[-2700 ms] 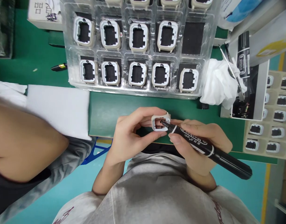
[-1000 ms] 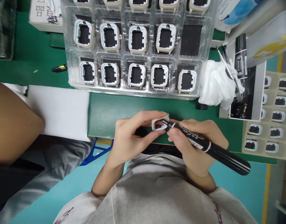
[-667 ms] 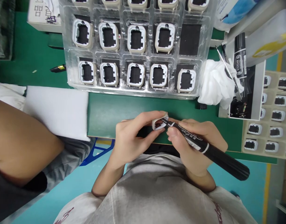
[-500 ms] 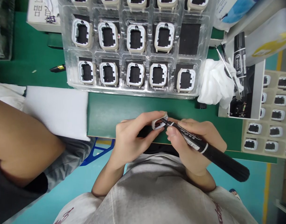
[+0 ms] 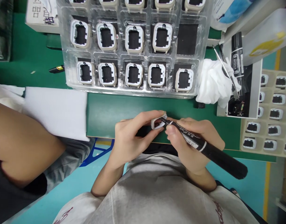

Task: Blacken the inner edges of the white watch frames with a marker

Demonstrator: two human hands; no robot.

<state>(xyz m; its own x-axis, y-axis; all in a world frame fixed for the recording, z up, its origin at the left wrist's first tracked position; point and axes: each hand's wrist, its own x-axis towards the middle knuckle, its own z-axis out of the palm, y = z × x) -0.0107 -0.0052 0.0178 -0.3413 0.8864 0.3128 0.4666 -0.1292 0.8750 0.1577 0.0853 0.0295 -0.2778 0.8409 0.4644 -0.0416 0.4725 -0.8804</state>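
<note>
Between thumb and fingers, my left hand (image 5: 133, 137) pinches a small pale watch-case frame (image 5: 154, 123), tilted on its side near the table's front edge. My right hand (image 5: 196, 143) grips a black marker pen (image 5: 191, 140), its thick end slanting down to the right. The marker's tip reaches into the frame's opening; whether it touches the inner wall is too small to tell. Beyond my hands, a clear plastic tray (image 5: 124, 92) holds rows of similar frames, such as this watch-case frame (image 5: 134, 74). One pocket (image 5: 187, 39) at its right shows only a black pad.
At right lie crumpled white tissue (image 5: 211, 81), a box (image 5: 249, 112) with tweezers (image 5: 224, 70) and another marker (image 5: 237, 54), and a beige tray (image 5: 261, 149) of frames. A black cap (image 5: 200, 105) is near the tissue. Another person's arm (image 5: 28, 149) is at left beside white foam (image 5: 56, 112).
The whole view has shifted very slightly. Both hands keep nearly the same pose, with the marker tip still inside the frame.
</note>
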